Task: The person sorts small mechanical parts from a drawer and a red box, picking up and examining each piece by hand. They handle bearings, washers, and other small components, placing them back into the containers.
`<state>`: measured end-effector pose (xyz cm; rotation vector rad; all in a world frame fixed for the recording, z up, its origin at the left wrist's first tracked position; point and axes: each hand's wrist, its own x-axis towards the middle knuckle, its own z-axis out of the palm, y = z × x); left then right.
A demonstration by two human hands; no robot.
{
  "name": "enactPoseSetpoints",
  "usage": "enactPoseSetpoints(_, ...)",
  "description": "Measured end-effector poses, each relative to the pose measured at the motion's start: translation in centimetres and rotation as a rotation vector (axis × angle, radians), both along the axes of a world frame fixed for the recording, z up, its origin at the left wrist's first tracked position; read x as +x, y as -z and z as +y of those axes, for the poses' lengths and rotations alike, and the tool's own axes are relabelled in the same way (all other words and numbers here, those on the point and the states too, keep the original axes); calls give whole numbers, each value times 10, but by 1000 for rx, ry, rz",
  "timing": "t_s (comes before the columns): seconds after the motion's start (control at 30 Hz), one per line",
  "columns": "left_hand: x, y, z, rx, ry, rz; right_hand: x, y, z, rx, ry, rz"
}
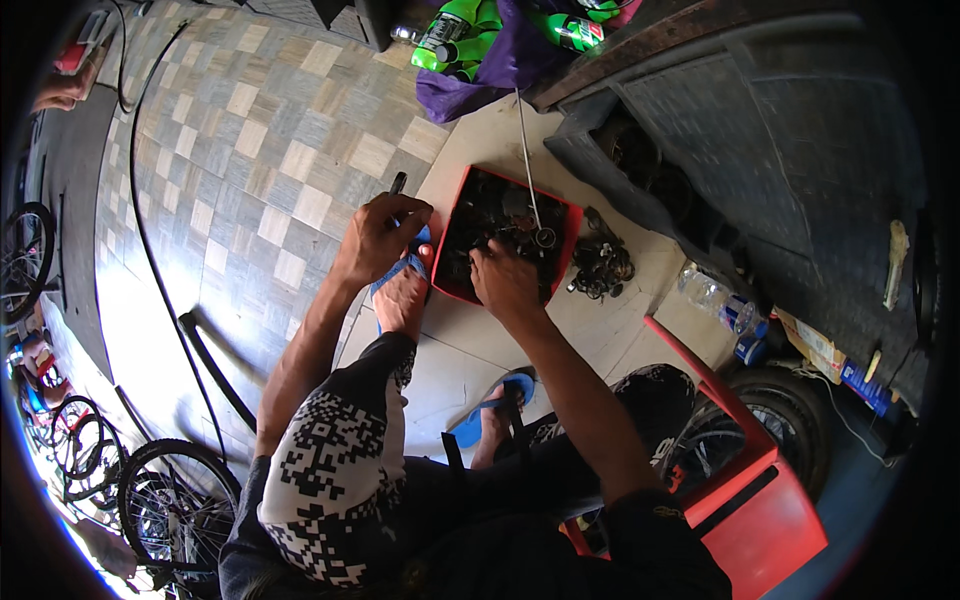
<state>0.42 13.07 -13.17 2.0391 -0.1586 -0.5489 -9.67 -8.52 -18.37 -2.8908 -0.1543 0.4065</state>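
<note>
Under the right grip (508, 281) lie boxed dark parts (488, 214).

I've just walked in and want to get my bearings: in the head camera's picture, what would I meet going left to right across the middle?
Bicycle wheel → long black hose or cable → left hand → red bin → pile of dark parts → clear plastic bottle.

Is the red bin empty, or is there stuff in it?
The red bin is not empty: dark, jumbled parts lie inside, by the right hand.
</note>
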Motion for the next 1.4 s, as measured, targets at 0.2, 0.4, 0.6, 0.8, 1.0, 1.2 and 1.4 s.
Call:
enactPoseSetpoints(0.2,-5,-11,6,-3,-20,64,-7,13,1,-58,-28,11)
enactPoseSetpoints(0.4,-4,-21,1,-103,-24,23,9,7,2,-95,-24,138)
enactPoseSetpoints(0.6,-1,-34,-1,-142,-33,49,7,-5,-5,179,110,159)
enactPoseSetpoints(0.8,-4,-54,-6,-116,73,175,4,-84,-30,1176,699,322)
enactPoseSetpoints(1.0,-9,-82,-26,-474,160,448,5,-147,-36,1417,792,485)
enactPoseSetpoints(1.2,-9,-98,-36,-556,167,696,-2,-163,-39,1442,716,402)
enactPoseSetpoints(1.4,-10,-96,-42,-558,151,635,-7,-160,-40,1398,702,353)
